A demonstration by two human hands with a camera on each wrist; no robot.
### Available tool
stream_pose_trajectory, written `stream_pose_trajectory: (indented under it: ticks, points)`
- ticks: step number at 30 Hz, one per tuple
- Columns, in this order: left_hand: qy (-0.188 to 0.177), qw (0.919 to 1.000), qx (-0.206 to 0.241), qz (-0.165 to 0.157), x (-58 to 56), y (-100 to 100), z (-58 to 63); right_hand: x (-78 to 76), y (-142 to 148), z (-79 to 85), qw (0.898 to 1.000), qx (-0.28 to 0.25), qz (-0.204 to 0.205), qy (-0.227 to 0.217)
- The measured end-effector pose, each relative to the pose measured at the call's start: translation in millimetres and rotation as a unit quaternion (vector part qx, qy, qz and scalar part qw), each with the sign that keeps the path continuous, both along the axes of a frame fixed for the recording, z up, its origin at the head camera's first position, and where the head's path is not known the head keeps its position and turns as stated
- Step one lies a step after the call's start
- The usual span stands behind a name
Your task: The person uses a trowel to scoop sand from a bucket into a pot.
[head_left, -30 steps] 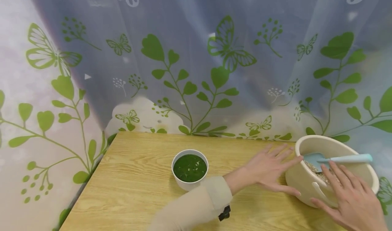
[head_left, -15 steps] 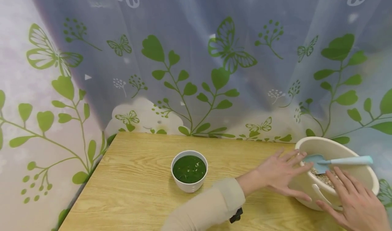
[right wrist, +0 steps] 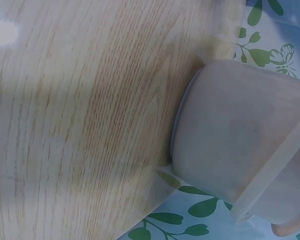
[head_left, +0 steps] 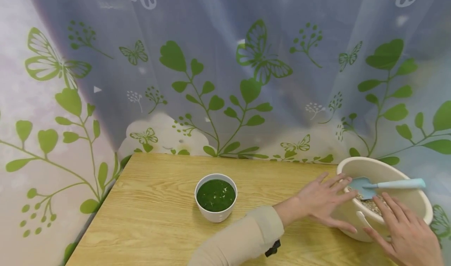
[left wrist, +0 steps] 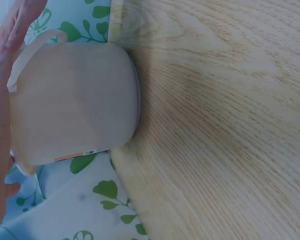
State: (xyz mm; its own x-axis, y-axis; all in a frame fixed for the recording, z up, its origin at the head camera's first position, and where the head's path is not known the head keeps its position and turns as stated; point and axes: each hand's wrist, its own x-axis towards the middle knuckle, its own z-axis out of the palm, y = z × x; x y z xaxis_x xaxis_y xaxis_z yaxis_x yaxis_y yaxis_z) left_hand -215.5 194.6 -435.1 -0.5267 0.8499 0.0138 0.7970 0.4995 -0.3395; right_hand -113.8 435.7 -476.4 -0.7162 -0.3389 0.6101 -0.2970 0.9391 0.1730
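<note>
A cream bucket (head_left: 421, 213) with a handle stands at the table's right end, holding pale grainy material (head_left: 371, 206). In it a light blue hand trowel (head_left: 398, 184) lies with its blade on the grains and its handle toward the right rim. My left hand (head_left: 324, 201) is at the bucket's left side, fingers spread, fingertips over the rim. Over the front rim is my right hand (head_left: 408, 228), fingers extended toward the grains. Neither hand grips anything; whether they touch the bucket is hard to tell. Both wrist views show the bucket's outer wall (left wrist: 75, 100).
A small white pot (head_left: 215, 216) with a dark green surface and pale flecks stands left of my forearm on the wooden table (head_left: 141, 211). Behind the table hangs a curtain (head_left: 211, 62) printed with leaves and butterflies.
My left hand has moved right, bringing its fingertips over the bucket's rim. My right hand has barely shifted. Bucket, trowel and pot look unmoved, apart from a slight shift of the view.
</note>
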Motion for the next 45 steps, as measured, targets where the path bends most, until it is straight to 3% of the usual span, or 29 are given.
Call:
stream_pose_trajectory:
  ticks: [16,45]
  points:
    - [0.039,0.9992,0.001,-0.004,-1.8,-0.4,-1.9,-1.8,-9.6,0.7,1.0,-0.014,-0.008,0.012]
    - [0.053,0.9985,0.008,-0.014,-10.2,-27.4,1.7,-13.6,-35.9,4.7,0.999,-0.024,0.018,0.024]
